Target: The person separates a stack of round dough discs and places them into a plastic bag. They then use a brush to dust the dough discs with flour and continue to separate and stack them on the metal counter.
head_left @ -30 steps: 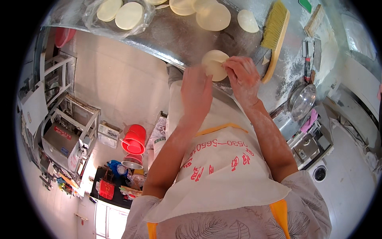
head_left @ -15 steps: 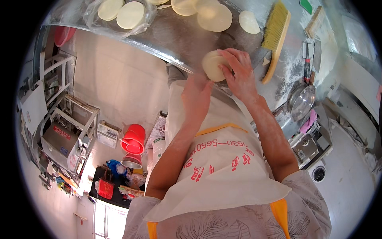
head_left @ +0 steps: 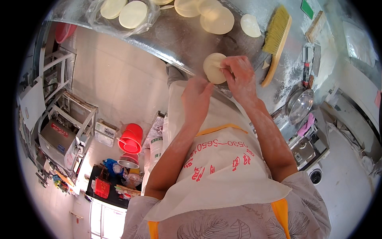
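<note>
A pale, flat dough round (head_left: 212, 71) is at the near edge of the dark worktop, between my two hands. My right hand (head_left: 241, 77) pinches the round's right side between thumb and fingertips, and a small fold of dough rises there. My left hand (head_left: 195, 95) is closed with its fingertips at the round's near-left edge; a hazy patch blurs part of it. Farther back lie several overlapping dough rounds (head_left: 217, 20) and a smaller piece of dough (head_left: 250, 26). More rounds (head_left: 133, 14) lie in a clear plastic bag (head_left: 149, 24) at the far left.
A wooden-handled brush (head_left: 277, 34) lies on the floury worktop to the right. Beyond it are a red-handled scraper (head_left: 306, 65) and a wooden block (head_left: 314, 26). A metal bowl (head_left: 301, 104) stands at the right. Red buckets (head_left: 131, 137) are on the floor at left.
My right hand's fingers have drawn back from lying over the round to a pinch at its right side, so more dough shows. My left hand has barely moved.
</note>
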{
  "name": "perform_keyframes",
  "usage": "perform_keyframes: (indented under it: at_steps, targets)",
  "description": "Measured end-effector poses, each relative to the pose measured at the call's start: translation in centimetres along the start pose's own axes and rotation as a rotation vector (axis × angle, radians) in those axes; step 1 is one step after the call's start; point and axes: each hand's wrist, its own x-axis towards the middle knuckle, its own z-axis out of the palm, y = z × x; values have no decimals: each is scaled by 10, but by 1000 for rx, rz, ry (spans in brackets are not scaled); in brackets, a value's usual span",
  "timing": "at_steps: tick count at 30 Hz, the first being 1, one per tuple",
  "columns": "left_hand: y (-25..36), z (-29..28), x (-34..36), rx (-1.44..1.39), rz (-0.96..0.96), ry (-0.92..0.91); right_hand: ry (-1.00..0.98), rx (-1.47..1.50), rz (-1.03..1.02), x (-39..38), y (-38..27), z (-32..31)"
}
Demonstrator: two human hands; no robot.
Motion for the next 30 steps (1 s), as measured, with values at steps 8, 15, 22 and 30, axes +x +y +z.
perform_keyframes:
  at_steps: [8,15,22,30]
  targets:
    - [67,-20,-22,-1126,-418,-453,-140,87,-171,-28,-52,-61]
    - [72,-26,-30,-869,-251,-529,-77,201,-123,-42,-68,-82]
    - [73,-25,-31,-847,-260,-555,-42,182,4,-35,-52,-91]
    - [75,-19,-40,-585,-152,-458,-140,584,427,-42,-53,-83]
